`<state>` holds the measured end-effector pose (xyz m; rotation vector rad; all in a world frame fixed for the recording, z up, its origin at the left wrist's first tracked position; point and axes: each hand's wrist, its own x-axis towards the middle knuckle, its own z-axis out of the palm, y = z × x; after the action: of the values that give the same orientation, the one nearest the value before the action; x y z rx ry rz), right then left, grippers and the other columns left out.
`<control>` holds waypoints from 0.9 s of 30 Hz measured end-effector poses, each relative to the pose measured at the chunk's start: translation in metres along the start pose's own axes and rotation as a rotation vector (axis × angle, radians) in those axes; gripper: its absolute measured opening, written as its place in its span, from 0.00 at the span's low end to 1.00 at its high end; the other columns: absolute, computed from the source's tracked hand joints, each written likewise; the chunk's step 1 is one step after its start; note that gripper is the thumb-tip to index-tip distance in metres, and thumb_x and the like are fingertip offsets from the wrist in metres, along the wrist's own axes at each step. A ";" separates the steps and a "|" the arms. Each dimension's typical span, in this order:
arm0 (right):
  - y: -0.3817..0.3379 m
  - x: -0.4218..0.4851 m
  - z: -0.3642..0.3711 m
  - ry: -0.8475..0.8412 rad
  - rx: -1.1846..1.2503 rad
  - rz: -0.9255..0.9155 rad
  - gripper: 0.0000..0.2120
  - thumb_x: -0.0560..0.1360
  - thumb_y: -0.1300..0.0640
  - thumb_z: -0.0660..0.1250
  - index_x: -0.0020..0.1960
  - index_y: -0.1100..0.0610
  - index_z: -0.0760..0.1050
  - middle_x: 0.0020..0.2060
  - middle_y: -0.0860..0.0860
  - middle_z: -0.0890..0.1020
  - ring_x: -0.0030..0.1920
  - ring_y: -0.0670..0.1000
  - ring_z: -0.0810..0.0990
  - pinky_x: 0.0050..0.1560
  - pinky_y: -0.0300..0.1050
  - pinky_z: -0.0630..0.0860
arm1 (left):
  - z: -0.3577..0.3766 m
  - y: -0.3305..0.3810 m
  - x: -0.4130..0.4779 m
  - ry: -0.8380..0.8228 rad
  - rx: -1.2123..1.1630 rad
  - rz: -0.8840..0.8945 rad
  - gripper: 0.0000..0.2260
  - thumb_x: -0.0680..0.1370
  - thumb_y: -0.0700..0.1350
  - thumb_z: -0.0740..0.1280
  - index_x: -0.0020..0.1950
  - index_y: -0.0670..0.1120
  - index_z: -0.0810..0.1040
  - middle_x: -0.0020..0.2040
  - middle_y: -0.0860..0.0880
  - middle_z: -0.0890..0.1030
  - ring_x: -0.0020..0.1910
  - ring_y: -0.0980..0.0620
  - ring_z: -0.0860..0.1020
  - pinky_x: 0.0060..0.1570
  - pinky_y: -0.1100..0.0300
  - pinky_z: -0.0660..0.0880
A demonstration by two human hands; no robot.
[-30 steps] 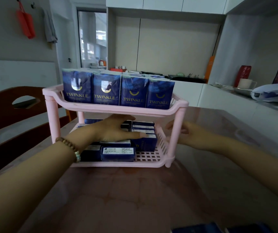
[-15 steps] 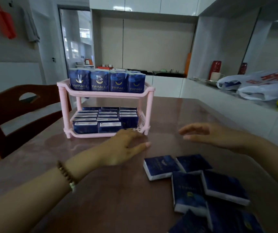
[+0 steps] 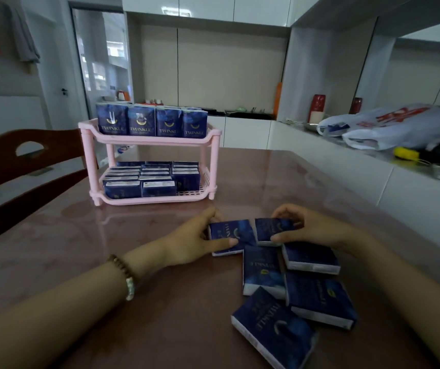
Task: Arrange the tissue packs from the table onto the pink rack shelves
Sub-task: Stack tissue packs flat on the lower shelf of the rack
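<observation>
Presently the left grip (image 3: 191, 243) pinches one pack (image 3: 233, 233) and the right grip (image 3: 313, 227) a second pack (image 3: 272, 230), both flat on the table (image 3: 133, 262) before the rack (image 3: 149, 141); shallow edge holds may slip, and the crowded lower shelf (image 3: 189, 193) may jam.

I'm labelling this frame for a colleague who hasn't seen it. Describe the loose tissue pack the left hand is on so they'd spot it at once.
On the brown table, in front of the pink rack, lie six loose blue tissue packs. It is the cluster's leftmost pack, at its far edge. It is the only one the left hand grips.
</observation>
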<state>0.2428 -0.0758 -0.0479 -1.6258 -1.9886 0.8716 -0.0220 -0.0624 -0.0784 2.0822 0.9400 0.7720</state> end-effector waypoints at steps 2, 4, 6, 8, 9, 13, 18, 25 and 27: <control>0.002 0.001 0.002 0.043 0.100 -0.028 0.22 0.63 0.50 0.77 0.52 0.50 0.72 0.53 0.51 0.78 0.51 0.53 0.79 0.50 0.46 0.78 | 0.000 -0.002 0.000 0.032 -0.086 -0.050 0.14 0.73 0.42 0.71 0.55 0.41 0.73 0.46 0.47 0.81 0.42 0.56 0.79 0.45 0.64 0.77; 0.003 0.001 0.005 0.078 0.169 -0.045 0.18 0.66 0.57 0.76 0.52 0.52 0.72 0.51 0.51 0.78 0.49 0.51 0.80 0.45 0.42 0.77 | -0.003 -0.005 0.001 0.068 -0.128 -0.078 0.13 0.74 0.42 0.70 0.57 0.41 0.77 0.50 0.42 0.83 0.45 0.51 0.80 0.49 0.59 0.77; 0.003 0.002 0.008 0.105 0.222 -0.071 0.16 0.68 0.59 0.74 0.52 0.52 0.73 0.50 0.50 0.80 0.48 0.50 0.81 0.43 0.40 0.78 | -0.006 -0.005 0.001 0.166 -0.216 -0.103 0.10 0.76 0.44 0.68 0.55 0.42 0.80 0.50 0.41 0.83 0.45 0.51 0.80 0.50 0.59 0.75; 0.000 0.001 0.010 0.155 0.291 -0.132 0.13 0.68 0.62 0.73 0.50 0.50 0.75 0.50 0.51 0.81 0.49 0.50 0.81 0.44 0.39 0.79 | -0.009 -0.006 0.002 0.280 -0.357 -0.142 0.10 0.77 0.45 0.66 0.55 0.42 0.80 0.49 0.43 0.83 0.45 0.51 0.79 0.52 0.58 0.73; -0.004 -0.001 0.010 0.197 0.327 -0.174 0.13 0.69 0.63 0.72 0.49 0.49 0.76 0.50 0.50 0.81 0.49 0.49 0.81 0.44 0.37 0.79 | -0.010 -0.006 0.003 0.316 -0.410 -0.160 0.10 0.77 0.46 0.65 0.54 0.43 0.80 0.48 0.43 0.82 0.44 0.51 0.78 0.51 0.58 0.72; -0.032 -0.008 0.008 0.254 0.494 -0.313 0.19 0.67 0.64 0.72 0.55 0.50 0.74 0.52 0.49 0.81 0.47 0.43 0.83 0.43 0.35 0.78 | -0.013 0.001 0.004 0.327 -0.515 -0.190 0.08 0.80 0.48 0.60 0.53 0.49 0.78 0.46 0.44 0.80 0.42 0.50 0.77 0.38 0.65 0.77; -0.065 0.000 0.019 0.156 0.440 -0.311 0.25 0.61 0.59 0.76 0.54 0.50 0.68 0.54 0.48 0.76 0.47 0.47 0.83 0.44 0.41 0.81 | -0.013 0.018 0.004 0.204 -0.506 -0.107 0.13 0.82 0.48 0.56 0.59 0.46 0.76 0.49 0.42 0.82 0.42 0.50 0.80 0.43 0.63 0.78; -0.087 0.024 0.028 0.175 0.408 -0.274 0.26 0.63 0.57 0.76 0.55 0.49 0.65 0.55 0.53 0.76 0.50 0.50 0.81 0.42 0.40 0.81 | -0.025 0.025 0.003 0.180 -0.516 -0.087 0.11 0.76 0.50 0.65 0.57 0.51 0.78 0.50 0.50 0.84 0.48 0.54 0.82 0.44 0.63 0.78; -0.087 0.032 0.035 0.223 0.494 -0.265 0.25 0.65 0.54 0.75 0.56 0.50 0.67 0.54 0.52 0.78 0.50 0.50 0.81 0.43 0.42 0.80 | -0.029 0.021 0.005 0.211 -0.586 -0.115 0.17 0.76 0.54 0.65 0.63 0.50 0.75 0.57 0.48 0.82 0.55 0.51 0.80 0.51 0.58 0.76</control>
<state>0.1506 -0.0620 -0.0137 -1.1006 -1.6220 0.9381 -0.0330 -0.0582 -0.0446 1.4488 0.8102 1.0707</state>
